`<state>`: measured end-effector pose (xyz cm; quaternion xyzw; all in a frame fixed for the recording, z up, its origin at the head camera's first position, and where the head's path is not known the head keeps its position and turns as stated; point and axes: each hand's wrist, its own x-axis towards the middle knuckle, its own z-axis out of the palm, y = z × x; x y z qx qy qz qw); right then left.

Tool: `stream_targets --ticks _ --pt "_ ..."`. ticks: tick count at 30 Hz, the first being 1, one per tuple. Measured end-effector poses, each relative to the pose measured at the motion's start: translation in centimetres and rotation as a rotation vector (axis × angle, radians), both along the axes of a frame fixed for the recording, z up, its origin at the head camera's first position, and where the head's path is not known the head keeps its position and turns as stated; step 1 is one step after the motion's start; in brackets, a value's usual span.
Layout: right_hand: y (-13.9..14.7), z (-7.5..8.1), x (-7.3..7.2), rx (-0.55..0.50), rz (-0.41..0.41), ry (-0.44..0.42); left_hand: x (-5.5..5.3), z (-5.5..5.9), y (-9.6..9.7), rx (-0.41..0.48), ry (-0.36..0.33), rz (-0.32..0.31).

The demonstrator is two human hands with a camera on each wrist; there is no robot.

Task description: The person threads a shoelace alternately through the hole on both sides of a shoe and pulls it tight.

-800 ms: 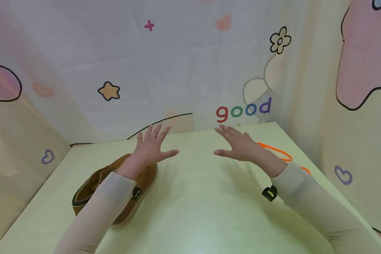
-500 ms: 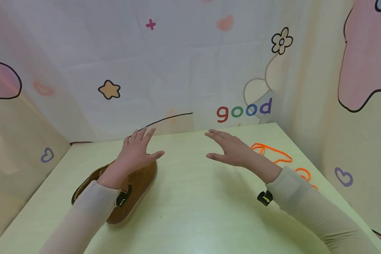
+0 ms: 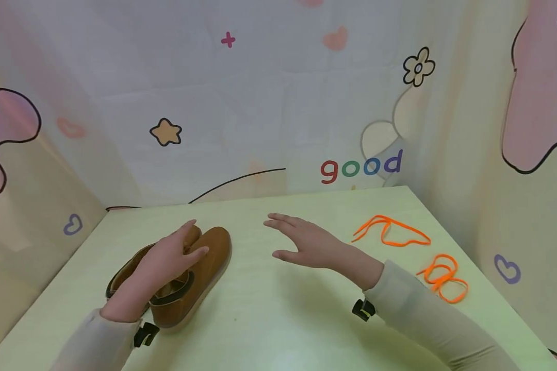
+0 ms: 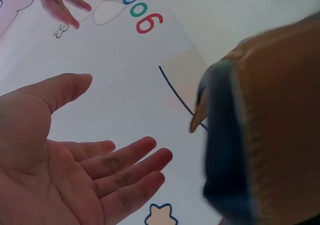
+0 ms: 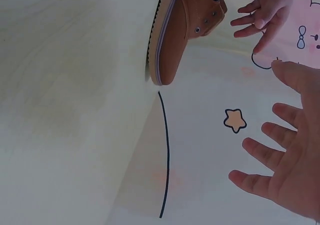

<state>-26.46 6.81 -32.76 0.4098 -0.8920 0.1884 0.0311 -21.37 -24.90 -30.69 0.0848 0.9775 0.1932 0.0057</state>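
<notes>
Two brown shoes stand side by side at the left of the table; the nearer shoe (image 3: 218,247) shows its toe and dark-lined heel, while the farther shoe (image 3: 129,270) is partly hidden. Over them hovers my left hand (image 3: 164,260), its fingers extended and nothing held. In the left wrist view its palm faces the camera, beside the blurred heel of a shoe (image 4: 280,130). My right hand (image 3: 311,245) hangs over the middle of the table with fingers stretched and apart. The right wrist view shows a shoe's toe with lace holes (image 5: 175,40) beyond it.
Two orange shoelaces lie at the right: one looped shoelace (image 3: 406,242) farther back, one bundled shoelace (image 3: 445,278) nearer. A printed curtain (image 3: 260,103) rises behind the pale table (image 3: 260,330) and along both sides.
My left hand has moved left and down, back over the shoes. My right hand has shifted left and down, uncovering the orange shoelaces. The shoes have stayed in place.
</notes>
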Motion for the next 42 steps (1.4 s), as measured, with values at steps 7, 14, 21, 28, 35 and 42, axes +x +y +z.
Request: stream_targets --ticks 7,14,21,28,35,42 --pt "-2.9 -1.1 0.9 -0.018 0.061 0.003 1.1 -1.4 -0.8 0.065 -0.036 0.122" --pt "-4.0 -4.4 1.5 0.001 0.067 -0.035 1.6 -3.5 -1.2 0.056 -0.083 0.218" --pt "-3.4 -6.3 1.1 0.077 0.028 -0.058 1.8 -5.0 -1.0 0.081 -0.067 0.171" --pt "-2.4 -6.8 0.5 0.099 0.017 -0.081 1.4 -5.6 -0.8 0.158 -0.008 0.099" --pt "-0.9 -6.4 0.5 0.083 -0.007 -0.103 0.9 -6.0 0.1 0.132 0.088 0.048" --pt "0.7 -6.1 0.3 0.058 -0.024 -0.115 0.1 -6.3 1.4 0.086 0.095 0.021"
